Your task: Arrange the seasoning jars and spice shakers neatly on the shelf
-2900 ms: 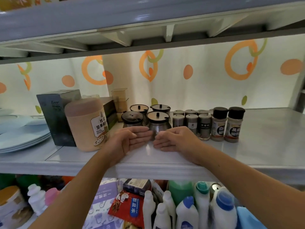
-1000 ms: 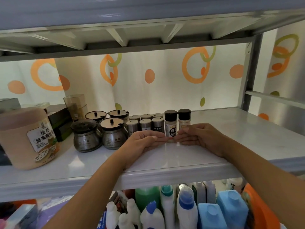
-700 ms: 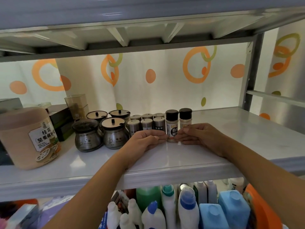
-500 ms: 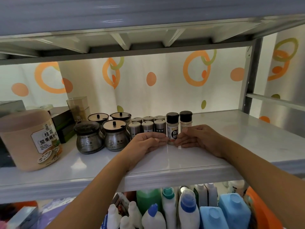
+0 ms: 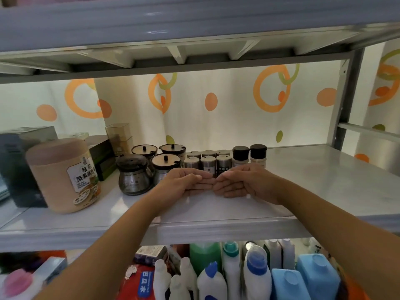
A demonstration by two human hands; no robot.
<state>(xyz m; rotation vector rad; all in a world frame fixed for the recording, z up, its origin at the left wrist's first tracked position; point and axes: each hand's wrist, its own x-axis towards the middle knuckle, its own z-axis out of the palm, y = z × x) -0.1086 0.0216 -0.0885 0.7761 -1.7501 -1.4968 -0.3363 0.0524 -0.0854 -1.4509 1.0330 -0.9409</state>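
Observation:
On the white shelf [image 5: 303, 191] stand several round metal seasoning jars [image 5: 134, 174] with dark lids, several small steel spice shakers [image 5: 208, 163] in two rows, and two black-capped shakers [image 5: 240, 155] at the right end. My left hand [image 5: 186, 184] and my right hand [image 5: 244, 182] lie flat, palms down, fingertips almost touching, right in front of the steel shakers. The hands hide the shakers' bases. Neither hand grips anything.
A big tan canister [image 5: 62, 174] with a label stands at the left, with dark boxes [image 5: 19, 165] and a clear square container [image 5: 119, 135] behind it. Bottles of cleaning liquid [image 5: 257, 271] crowd the lower shelf. An upper shelf [image 5: 194, 22] hangs overhead.
Both hands slid left along the front of the row, from the black-capped shakers to the steel shakers, still flat. The view shifted slightly.

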